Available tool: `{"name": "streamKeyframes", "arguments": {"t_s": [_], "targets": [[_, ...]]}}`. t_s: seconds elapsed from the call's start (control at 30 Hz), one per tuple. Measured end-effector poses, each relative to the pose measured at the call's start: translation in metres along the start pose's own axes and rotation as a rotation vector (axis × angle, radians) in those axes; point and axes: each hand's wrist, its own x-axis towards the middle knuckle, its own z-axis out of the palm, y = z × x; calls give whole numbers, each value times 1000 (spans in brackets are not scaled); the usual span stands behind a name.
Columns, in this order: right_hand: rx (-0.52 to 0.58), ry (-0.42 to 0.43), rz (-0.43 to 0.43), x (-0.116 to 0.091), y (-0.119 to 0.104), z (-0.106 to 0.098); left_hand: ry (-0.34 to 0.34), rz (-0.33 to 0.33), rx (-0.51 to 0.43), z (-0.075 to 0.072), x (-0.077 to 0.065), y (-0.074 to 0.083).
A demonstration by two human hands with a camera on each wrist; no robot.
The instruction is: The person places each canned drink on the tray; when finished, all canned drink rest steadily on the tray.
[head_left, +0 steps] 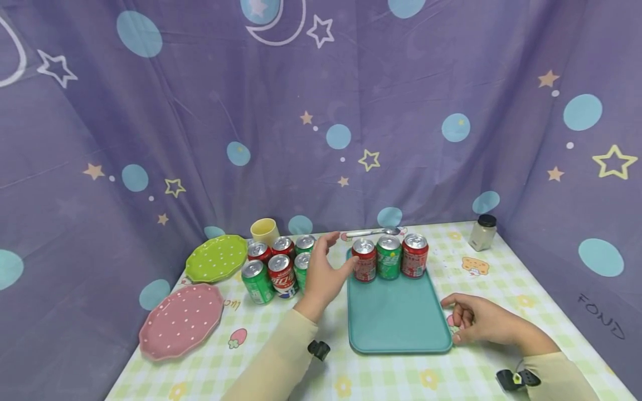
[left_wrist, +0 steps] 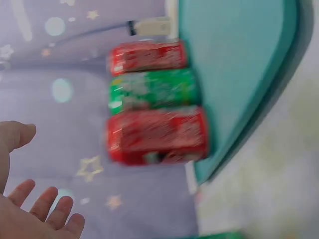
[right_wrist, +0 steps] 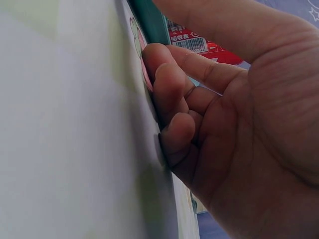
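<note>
My left hand (head_left: 323,273), thumb and fingers spread apart, hovers between two groups of cans and holds nothing. Its thumb is close to a red can (head_left: 364,260), the left one of a row at the far end of a teal tray (head_left: 398,317); whether they touch I cannot tell. Beside that can stand a green can (head_left: 389,257) and another red can (head_left: 414,255). In the left wrist view the spread fingers (left_wrist: 45,209) are apart from the blurred cans. At the tray's right edge, my right hand (head_left: 484,320) rests on the cloth with loosely bent fingers (right_wrist: 172,84).
Several red and green cans (head_left: 283,275) stand together left of the tray. Behind them is a yellow cup (head_left: 264,230). A green plate (head_left: 217,258) and a pink plate (head_left: 181,321) lie at left. Behind the tray lies a spoon (head_left: 371,232); a black-lidded jar (head_left: 483,233) stands back right.
</note>
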Motion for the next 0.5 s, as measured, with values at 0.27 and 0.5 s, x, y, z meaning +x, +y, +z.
{"name": "streamKeyframes", "arguments": {"t_s": [0.27,0.5], "targets": [[0,0,3,-1,2,0,128,132,-16,-73,-8,4],[1,0,2,0,2,0,252,59,61,-132,-20,-32]]}}
